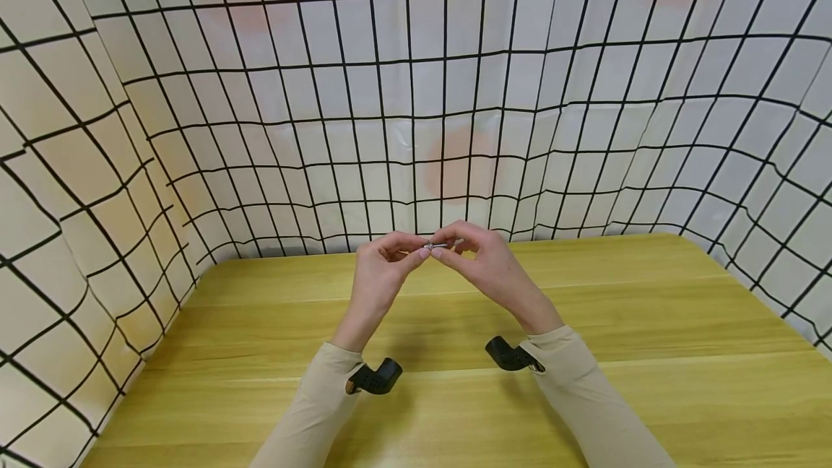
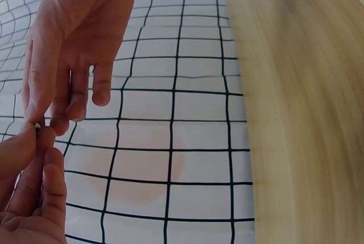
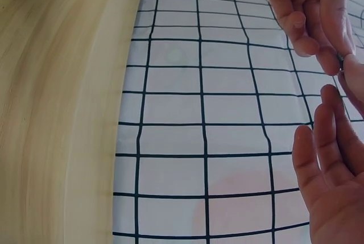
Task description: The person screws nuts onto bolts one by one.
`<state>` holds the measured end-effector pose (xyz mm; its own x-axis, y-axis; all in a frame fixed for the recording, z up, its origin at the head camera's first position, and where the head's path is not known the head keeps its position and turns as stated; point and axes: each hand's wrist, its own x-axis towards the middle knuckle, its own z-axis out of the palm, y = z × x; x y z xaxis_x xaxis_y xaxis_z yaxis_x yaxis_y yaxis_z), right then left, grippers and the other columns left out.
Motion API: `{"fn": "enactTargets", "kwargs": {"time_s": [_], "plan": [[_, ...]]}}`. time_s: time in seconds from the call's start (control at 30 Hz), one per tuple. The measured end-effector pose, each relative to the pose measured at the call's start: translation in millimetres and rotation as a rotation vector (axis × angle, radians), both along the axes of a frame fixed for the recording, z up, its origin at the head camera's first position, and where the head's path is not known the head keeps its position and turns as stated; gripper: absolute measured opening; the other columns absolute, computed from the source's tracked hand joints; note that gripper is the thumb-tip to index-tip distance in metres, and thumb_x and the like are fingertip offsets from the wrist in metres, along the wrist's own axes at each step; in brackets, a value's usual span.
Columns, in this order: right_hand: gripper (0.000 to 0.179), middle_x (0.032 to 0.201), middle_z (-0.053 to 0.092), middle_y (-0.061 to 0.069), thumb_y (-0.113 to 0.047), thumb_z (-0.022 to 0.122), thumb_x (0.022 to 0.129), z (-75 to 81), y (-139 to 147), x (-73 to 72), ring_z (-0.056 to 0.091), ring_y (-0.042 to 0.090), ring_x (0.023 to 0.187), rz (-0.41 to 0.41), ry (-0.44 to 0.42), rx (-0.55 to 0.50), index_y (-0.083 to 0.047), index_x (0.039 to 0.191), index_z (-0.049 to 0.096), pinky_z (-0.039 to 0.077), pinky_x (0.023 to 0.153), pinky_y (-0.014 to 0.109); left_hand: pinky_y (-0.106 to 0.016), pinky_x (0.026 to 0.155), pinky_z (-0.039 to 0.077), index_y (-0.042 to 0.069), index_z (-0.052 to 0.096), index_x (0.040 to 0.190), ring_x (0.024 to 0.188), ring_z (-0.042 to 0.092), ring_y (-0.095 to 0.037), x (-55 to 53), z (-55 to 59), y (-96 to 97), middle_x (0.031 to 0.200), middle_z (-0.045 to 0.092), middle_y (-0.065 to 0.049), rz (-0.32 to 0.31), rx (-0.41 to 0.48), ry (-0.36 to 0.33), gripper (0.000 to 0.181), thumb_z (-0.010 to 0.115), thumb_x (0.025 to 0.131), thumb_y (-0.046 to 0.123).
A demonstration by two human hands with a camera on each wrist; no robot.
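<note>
A small, thin silver metal piece that looks like a screw (image 1: pixel 438 245) is held up between both hands over the far edge of the table. My left hand (image 1: pixel 382 269) pinches its left end between thumb and index finger. From the other side, my right hand (image 1: pixel 484 262) pinches it with thumb and index finger. In the left wrist view only a tiny bit of the metal piece (image 2: pixel 37 125) shows between the fingertips. Fingers hide most of it in the right wrist view too, where the other fingers of the right hand (image 3: pixel 335 193) are spread loosely.
Beneath the hands lies a wood-grain table (image 1: pixel 416 410). White sheeting with a black grid (image 1: pixel 364 143) rises behind its far edge and along both sides. Each sleeve carries a black wrist camera, on the left (image 1: pixel 377 377) and on the right (image 1: pixel 510 354).
</note>
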<state>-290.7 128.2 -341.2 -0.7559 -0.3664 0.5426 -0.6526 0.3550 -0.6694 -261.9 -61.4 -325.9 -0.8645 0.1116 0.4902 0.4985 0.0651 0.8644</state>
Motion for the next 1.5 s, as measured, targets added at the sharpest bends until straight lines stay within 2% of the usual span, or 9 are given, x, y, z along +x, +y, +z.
{"fn": "enactTargets", "kwargs": {"time_s": [0.13, 0.2, 0.3, 0.43, 0.63, 0.83, 1.1, 1.27, 1.5], "plan": [[0.011, 0.103, 0.064, -0.009, -0.025, 0.067, 0.096, -0.9, 0, -0.7, 0.056, 0.014, 0.093, 0.007, 0.0, -0.005, -0.021, 0.106, 0.07, 0.047, 0.084, 0.042, -0.026, 0.064, 0.046, -0.004, 0.074, 0.097, 0.07, 0.063, -0.015, -11.5, -11.8, -0.2, 0.095, 0.072, -0.016, 0.004, 0.003, 0.001, 0.011, 0.073, 0.088, 0.002], [0.011, 0.104, 0.064, -0.008, -0.024, 0.067, 0.096, -1.4, 0, -1.4, 0.056, 0.014, 0.094, 0.007, -0.001, -0.005, -0.021, 0.106, 0.07, 0.047, 0.085, 0.041, -0.026, 0.065, 0.046, -0.003, 0.075, 0.098, 0.071, 0.063, -0.015, -17.7, -18.2, -0.4, 0.096, 0.072, -0.015, 0.005, 0.005, 0.003, 0.012, 0.074, 0.088, 0.004], [0.011, 0.105, 0.064, -0.008, -0.024, 0.067, 0.096, -1.7, 0, -1.9, 0.057, 0.014, 0.094, 0.0, 0.0, 0.001, -0.021, 0.106, 0.07, 0.048, 0.084, 0.04, -0.027, 0.066, 0.048, 0.0, 0.076, 0.097, 0.073, 0.064, -0.021, -20.9, -22.0, -1.0, 0.096, 0.072, -0.012, 0.006, 0.009, 0.011, 0.011, 0.074, 0.088, 0.007], [0.01, 0.102, 0.064, -0.01, -0.028, 0.065, 0.097, -1.6, 0, -1.8, 0.058, 0.012, 0.091, -0.016, 0.007, 0.014, -0.022, 0.105, 0.07, 0.048, 0.078, 0.04, -0.028, 0.064, 0.047, 0.006, 0.077, 0.096, 0.073, 0.064, -0.023, -22.1, -23.3, -1.5, 0.093, 0.073, -0.007, 0.001, 0.006, 0.026, 0.01, 0.075, 0.088, 0.012], [0.012, 0.1, 0.064, -0.011, -0.031, 0.063, 0.098, -3.2, 0, -3.3, 0.057, 0.014, 0.088, -0.029, 0.009, 0.025, -0.023, 0.104, 0.07, 0.047, 0.075, 0.041, -0.027, 0.059, 0.042, 0.007, 0.077, 0.095, 0.068, 0.062, -0.018, -21.3, -22.8, -0.7, 0.091, 0.073, -0.005, 0.002, 0.003, 0.03, 0.01, 0.076, 0.088, 0.014], [0.016, 0.101, 0.065, -0.009, -0.033, 0.062, 0.098, -2.8, -1, -1.9, 0.057, 0.02, 0.088, -0.035, -0.027, 0.011, -0.023, 0.109, 0.07, 0.047, 0.073, 0.041, -0.028, 0.062, 0.044, 0.007, 0.077, 0.095, 0.072, 0.063, -0.025, -20.8, -23.1, -0.4, 0.093, 0.073, -0.003, 0.006, 0.014, 0.015, 0.009, 0.076, 0.088, 0.012], [0.016, 0.106, 0.065, -0.001, -0.011, 0.067, 0.095, 0.7, -3, 0.5, 0.058, 0.016, 0.097, 0.016, -0.027, -0.041, -0.013, 0.111, 0.066, 0.047, 0.086, 0.043, -0.026, 0.062, 0.044, 0.001, 0.076, 0.099, 0.07, 0.062, -0.016, -20.8, -23.3, 0.6, 0.097, 0.073, -0.012, -0.001, 0.041, 0.019, 0.014, 0.076, 0.088, 0.009], [0.013, 0.103, 0.066, 0.004, -0.001, 0.067, 0.093, 4.5, -6, 4.9, 0.059, 0.02, 0.095, 0.017, -0.017, -0.058, -0.007, 0.105, 0.068, 0.047, 0.086, 0.046, -0.027, 0.063, 0.044, 0.005, 0.077, 0.096, 0.069, 0.063, -0.017, -20.3, -23.1, 0.3, 0.094, 0.073, -0.007, -0.001, 0.033, 0.016, 0.01, 0.075, 0.088, 0.01], [0.009, 0.102, 0.067, -0.007, -0.016, 0.068, 0.095, -1.0, -2, -0.3, 0.059, 0.015, 0.091, -0.012, -0.027, -0.043, -0.018, 0.103, 0.07, 0.047, 0.082, 0.043, -0.028, 0.064, 0.046, 0.007, 0.077, 0.096, 0.072, 0.065, -0.02, -21.7, -24.6, 0.2, 0.092, 0.073, -0.002, -0.003, 0.022, 0.018, 0.008, 0.075, 0.088, 0.01]]}}
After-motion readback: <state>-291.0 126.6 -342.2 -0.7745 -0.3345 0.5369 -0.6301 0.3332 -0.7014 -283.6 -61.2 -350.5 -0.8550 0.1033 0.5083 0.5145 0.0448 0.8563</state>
